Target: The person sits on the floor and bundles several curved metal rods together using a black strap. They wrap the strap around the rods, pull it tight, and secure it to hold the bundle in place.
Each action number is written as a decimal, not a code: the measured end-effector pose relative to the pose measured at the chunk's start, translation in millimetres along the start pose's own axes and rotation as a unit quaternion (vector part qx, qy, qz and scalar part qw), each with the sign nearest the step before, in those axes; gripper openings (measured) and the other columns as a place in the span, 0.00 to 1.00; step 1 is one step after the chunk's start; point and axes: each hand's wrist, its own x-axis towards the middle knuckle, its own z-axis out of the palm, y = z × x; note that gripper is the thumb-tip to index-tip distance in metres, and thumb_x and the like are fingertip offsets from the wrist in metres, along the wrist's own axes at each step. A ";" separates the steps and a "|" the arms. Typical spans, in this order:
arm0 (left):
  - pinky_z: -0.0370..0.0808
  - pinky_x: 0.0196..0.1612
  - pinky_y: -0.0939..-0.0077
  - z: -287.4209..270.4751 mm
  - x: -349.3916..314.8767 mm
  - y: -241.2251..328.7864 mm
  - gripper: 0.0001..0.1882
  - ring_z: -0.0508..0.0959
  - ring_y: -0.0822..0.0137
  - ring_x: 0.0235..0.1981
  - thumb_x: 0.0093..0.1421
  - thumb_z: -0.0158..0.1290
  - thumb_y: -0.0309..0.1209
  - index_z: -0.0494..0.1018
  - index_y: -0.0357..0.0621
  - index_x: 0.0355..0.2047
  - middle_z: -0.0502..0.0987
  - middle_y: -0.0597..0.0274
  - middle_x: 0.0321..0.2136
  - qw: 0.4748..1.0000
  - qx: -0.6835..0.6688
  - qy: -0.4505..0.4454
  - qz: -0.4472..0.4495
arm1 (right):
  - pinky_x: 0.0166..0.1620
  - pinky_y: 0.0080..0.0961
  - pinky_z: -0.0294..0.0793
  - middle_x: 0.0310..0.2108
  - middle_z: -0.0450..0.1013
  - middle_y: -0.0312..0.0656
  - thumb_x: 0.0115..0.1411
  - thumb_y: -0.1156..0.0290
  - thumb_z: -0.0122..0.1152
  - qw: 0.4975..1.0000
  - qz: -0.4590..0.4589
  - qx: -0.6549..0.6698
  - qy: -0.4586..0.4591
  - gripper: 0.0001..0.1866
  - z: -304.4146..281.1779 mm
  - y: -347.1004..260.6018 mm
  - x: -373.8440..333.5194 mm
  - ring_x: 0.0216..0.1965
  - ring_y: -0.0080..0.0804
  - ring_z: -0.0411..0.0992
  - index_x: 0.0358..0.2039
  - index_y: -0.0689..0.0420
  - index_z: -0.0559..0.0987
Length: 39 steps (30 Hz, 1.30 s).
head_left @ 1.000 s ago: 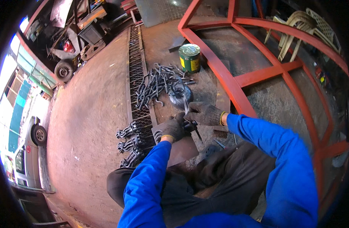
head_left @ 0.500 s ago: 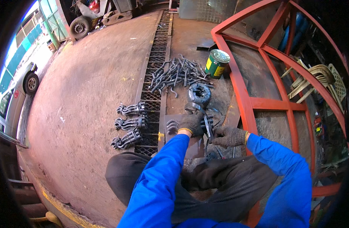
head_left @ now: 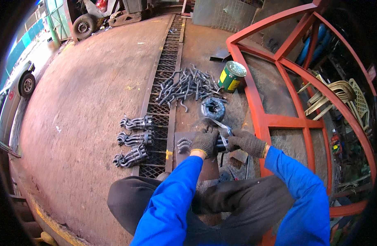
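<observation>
My left hand [head_left: 205,142], in a dark knitted glove, closes over a bundle of bent metal rods [head_left: 183,145] lying across a flat metal plate [head_left: 208,169]. The curved rod ends stick out left of the glove. Just to the right, my gloved right hand [head_left: 246,142] pinches a shiny grey strip [head_left: 219,124], which bends in an arc above the rods. Its fingertips nearly meet the left hand, and they hide the strip's end. Beyond both hands lies a ring-shaped coil [head_left: 213,109] in dark, glossy wrapping.
A heap of loose bent rods [head_left: 187,87] lies farther off, partly over a floor grating [head_left: 153,169]. Several rod bundles [head_left: 131,156] rest left of it. A green tin [head_left: 232,76] stands near a red metal frame [head_left: 259,110] on the right.
My right hand has risen slightly and come nearer the left. The strip now bows outward above the rods. The whole view has shifted a little; the left hand stays over the bundle.
</observation>
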 end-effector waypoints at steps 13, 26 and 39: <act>0.71 0.56 0.52 -23.7 -2.1 16.9 0.56 0.70 0.40 0.55 0.41 0.69 0.39 0.50 0.58 0.68 0.69 0.50 0.58 0.999 -0.014 -0.038 -0.005 | 0.50 0.28 0.76 0.41 0.80 0.45 0.64 0.66 0.61 0.965 -0.027 0.203 0.161 0.17 -32.9 -4.6 18.9 0.43 0.29 0.77 0.45 0.67 0.80; 0.70 0.59 0.53 -19.6 -2.8 18.5 0.56 0.67 0.39 0.58 0.42 0.68 0.35 0.48 0.56 0.69 0.66 0.48 0.61 0.997 -0.061 -0.028 -0.037 | 0.35 0.30 0.80 0.34 0.77 0.43 0.66 0.68 0.57 0.932 -0.042 0.298 0.200 0.12 -41.3 48.5 128.1 0.32 0.32 0.77 0.46 0.61 0.75; 0.72 0.52 0.52 -25.3 -1.1 15.0 0.45 0.75 0.41 0.49 0.40 0.67 0.35 0.60 0.57 0.60 0.76 0.47 0.49 0.998 -0.025 -0.061 -0.019 | 0.31 0.25 0.74 0.24 0.75 0.39 0.70 0.61 0.48 0.938 -0.002 0.283 0.201 0.17 1.1 -40.8 34.9 0.25 0.26 0.74 0.34 0.60 0.78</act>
